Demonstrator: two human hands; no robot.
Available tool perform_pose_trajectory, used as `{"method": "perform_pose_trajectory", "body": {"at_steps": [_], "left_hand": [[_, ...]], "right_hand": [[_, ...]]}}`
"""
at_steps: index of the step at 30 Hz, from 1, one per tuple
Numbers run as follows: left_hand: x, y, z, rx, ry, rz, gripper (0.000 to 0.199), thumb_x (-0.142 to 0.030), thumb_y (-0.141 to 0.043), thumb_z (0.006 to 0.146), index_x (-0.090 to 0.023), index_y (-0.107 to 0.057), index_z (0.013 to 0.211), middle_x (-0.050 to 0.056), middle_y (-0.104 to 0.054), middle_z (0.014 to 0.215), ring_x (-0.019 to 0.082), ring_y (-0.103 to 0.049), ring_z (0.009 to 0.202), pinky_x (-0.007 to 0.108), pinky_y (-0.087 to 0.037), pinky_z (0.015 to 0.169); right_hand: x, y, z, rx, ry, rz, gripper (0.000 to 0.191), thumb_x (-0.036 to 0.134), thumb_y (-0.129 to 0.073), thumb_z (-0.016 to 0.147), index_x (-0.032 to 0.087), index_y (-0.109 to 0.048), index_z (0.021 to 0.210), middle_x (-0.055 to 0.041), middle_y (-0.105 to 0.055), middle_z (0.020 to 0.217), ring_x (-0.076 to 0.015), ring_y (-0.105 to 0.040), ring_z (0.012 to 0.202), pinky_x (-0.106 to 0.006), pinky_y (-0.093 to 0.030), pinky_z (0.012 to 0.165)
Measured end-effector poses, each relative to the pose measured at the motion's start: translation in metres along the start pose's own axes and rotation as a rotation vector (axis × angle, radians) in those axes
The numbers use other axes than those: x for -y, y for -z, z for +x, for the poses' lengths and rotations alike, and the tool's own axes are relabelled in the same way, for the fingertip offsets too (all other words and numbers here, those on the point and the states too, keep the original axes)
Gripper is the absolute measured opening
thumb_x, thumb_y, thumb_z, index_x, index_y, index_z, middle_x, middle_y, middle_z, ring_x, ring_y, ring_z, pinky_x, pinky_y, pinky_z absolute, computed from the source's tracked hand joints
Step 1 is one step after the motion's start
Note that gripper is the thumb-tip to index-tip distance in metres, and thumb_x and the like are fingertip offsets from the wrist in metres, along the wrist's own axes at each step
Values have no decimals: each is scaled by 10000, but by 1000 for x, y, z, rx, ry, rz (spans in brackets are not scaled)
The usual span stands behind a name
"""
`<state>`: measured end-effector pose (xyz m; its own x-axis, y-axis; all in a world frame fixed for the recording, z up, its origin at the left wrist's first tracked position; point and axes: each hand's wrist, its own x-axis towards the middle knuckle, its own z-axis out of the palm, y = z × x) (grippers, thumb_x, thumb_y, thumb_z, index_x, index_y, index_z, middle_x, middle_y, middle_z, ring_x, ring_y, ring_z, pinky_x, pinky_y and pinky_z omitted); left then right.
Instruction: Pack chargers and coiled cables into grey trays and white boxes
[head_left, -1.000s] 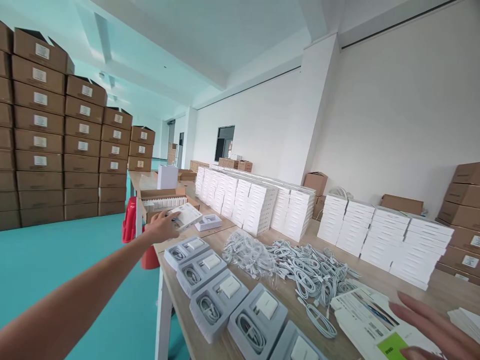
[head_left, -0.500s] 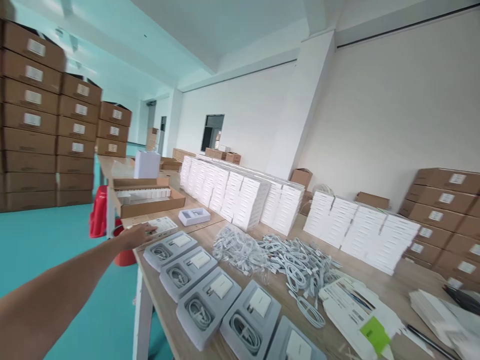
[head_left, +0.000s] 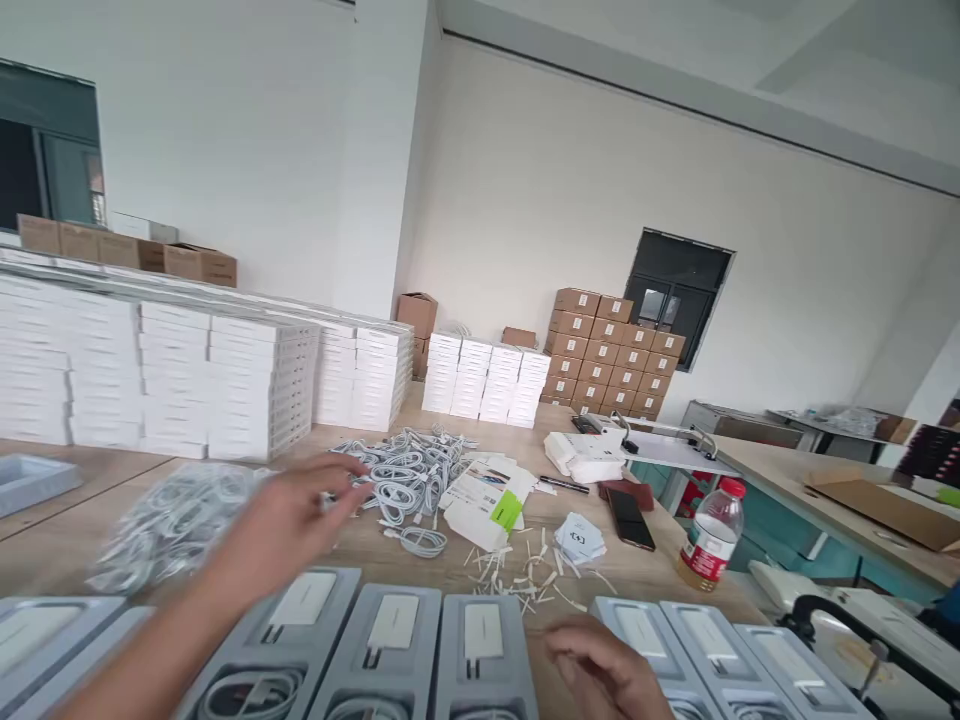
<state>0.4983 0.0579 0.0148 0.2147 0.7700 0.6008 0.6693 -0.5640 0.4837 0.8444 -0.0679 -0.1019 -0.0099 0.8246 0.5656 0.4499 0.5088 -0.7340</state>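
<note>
Observed left grip (head_left: 289, 525) with digits apart, near loose cables (head_left: 411, 478). Cannot tell closure of curled right grip (head_left: 606, 665). Found trays (head_left: 421, 662) between grips, holding chargers (head_left: 394, 622), coiled cables (head_left: 246, 696); more filled trays right of right grip.

Left fingers (head_left: 341, 515) emptied, right fingers (head_left: 589, 640) reappeared

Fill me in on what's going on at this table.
A person's left hand, fingers apart, is held out at a loose pile of cables; whether it touches them is unclear. The right hand is curled beside grey trays, and whether it holds anything can't be made out. Several trays hold a white charger and a coiled cable. Stacks of white boxes stand farther back on the table.
</note>
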Motion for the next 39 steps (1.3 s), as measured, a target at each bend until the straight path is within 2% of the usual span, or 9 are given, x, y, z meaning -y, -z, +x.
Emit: {"method": "perform_pose_trajectory", "body": {"at_steps": [4,8,13,20,23,27,32,35,39], "left_hand": [[-57,-88,23,61,-20,15,197,-358,-499,875,-232,-627,956,8,-671,929,170,-594,670,292,-407,629],[-46,-122,22,112,79,46,165,-303,-476,868,-222,-595,948,18,-633,820,200,-601,704,295,-374,628],[-7,-110,11,182,248,3,177,-357,-492,855,-221,-590,799,3,-621,684,206,-593,687,293,-362,646],[7,-101,16,162,389,-277,311,-485,-538,830,-214,-585,686,-16,-588,641,188,-550,645,281,-348,614],[5,-103,15,137,548,-510,395,-577,-578,793,-204,-558,665,-13,-554,605,180,-537,594,261,-317,524],[0,-93,13,65,893,-1136,583,-633,-619,742,-165,-570,1087,105,-699,1001,264,-671,858,315,-503,589],[-1,-83,8,305,789,-1610,629,-550,-655,739,-124,-584,1197,131,-744,993,331,-717,889,408,-556,707],[-3,-91,5,277,735,-1585,613,-195,-747,641,-163,-588,1232,83,-766,926,304,-733,804,361,-543,676],[-18,-103,1,288,695,-1526,824,-46,-726,569,-228,-508,1343,56,-765,933,292,-733,769,331,-524,634]], "right_hand": [[-4,-8,55,65,-28,-165,208,303,-535,907,222,-721,952,-76,-729,986,-210,-683,904,-285,-551,756],[-27,-34,113,219,-115,-501,303,222,-524,888,185,-668,1152,-95,-660,1243,-214,-603,1161,-321,-481,979],[-61,-74,151,351,-178,-631,802,428,-752,717,77,-489,1388,-258,-421,1476,-430,-352,1383,-601,-290,1106],[-57,-67,142,404,-25,-769,220,237,-599,867,175,-700,1053,-147,-673,1233,-307,-608,1166,-480,-391,1061],[-41,-50,142,346,45,-813,299,122,-414,941,173,-704,992,-121,-737,1067,-250,-668,1043,-433,-406,1054],[1,-37,130,162,346,-770,401,94,-327,962,193,-630,1205,-112,-683,1228,-221,-626,1147,-456,-332,1131],[60,-43,102,370,748,-478,381,141,-504,919,272,-607,1262,-43,-719,1179,-221,-652,1108,-414,-483,999],[72,-37,99,536,639,-255,267,354,-635,901,321,-678,1163,-18,-741,1119,-215,-675,1055,-387,-529,952],[55,-5,114,369,249,-258,347,482,-614,893,328,-669,1199,-45,-658,1275,-249,-582,1215,-447,-481,1028]]}}
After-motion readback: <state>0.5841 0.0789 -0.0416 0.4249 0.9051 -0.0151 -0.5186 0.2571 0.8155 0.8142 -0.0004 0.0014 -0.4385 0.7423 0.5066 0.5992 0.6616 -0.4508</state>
